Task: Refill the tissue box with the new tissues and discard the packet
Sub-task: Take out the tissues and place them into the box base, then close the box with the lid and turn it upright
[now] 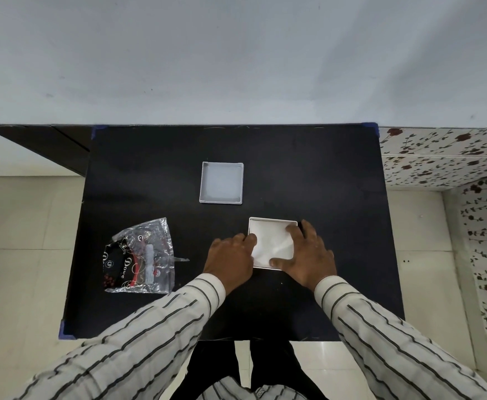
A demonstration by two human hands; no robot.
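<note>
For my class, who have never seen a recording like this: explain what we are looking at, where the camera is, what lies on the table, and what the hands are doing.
There is no machine here, only one picture from a camera worn on a person's head, looking down at their own arms in striped sleeves. The left hand and right hand press on white tissues inside a square white tissue box; the fingers lie flat on them, gripping nothing. Farther away on the black table lies an empty grey tray, probably the box's lid. To the left lies the crumpled, opened plastic packet, not yet discarded.
</note>
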